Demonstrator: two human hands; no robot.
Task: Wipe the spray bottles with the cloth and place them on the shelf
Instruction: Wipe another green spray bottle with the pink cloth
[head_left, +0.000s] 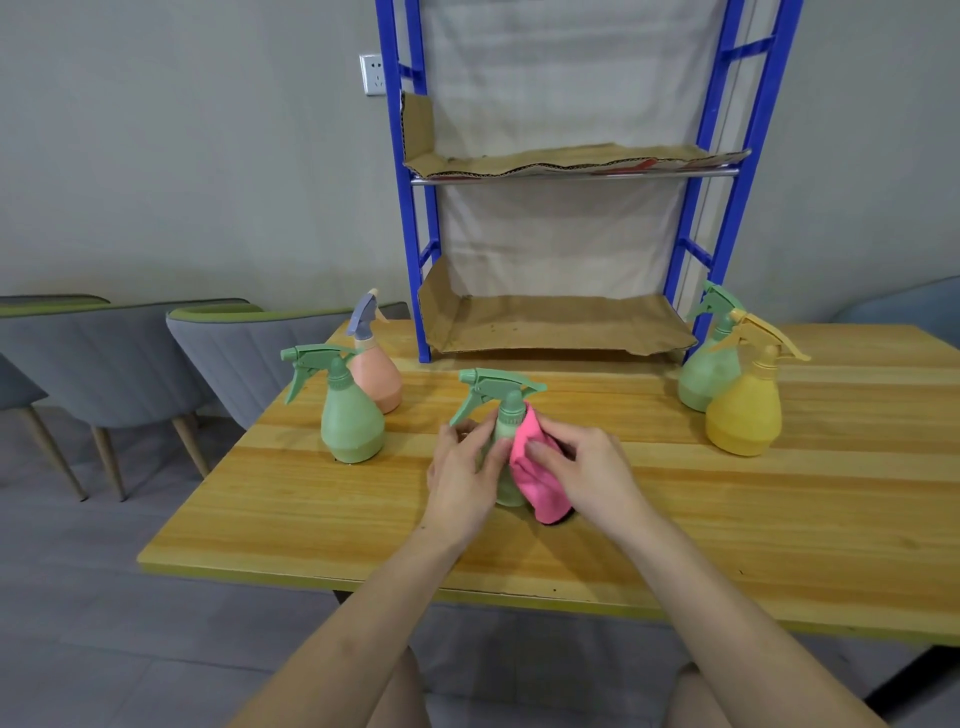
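At bench (675, 493) centre, the grip of the left hand (457, 478) curls round the green spray bottle (509, 415) (upright); at its 3 o'clock the right hand (587, 467) pinches the pink cloth (540, 493).

You have five spray bottles: three green (352, 421) (508, 415) (701, 376), one peach (376, 376), one yellow (744, 415). You also have one cloth (535, 483) and one shelf (571, 176).

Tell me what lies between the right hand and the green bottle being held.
The pink cloth: in the head view the right hand holds it against the green bottle, which the left hand grips.
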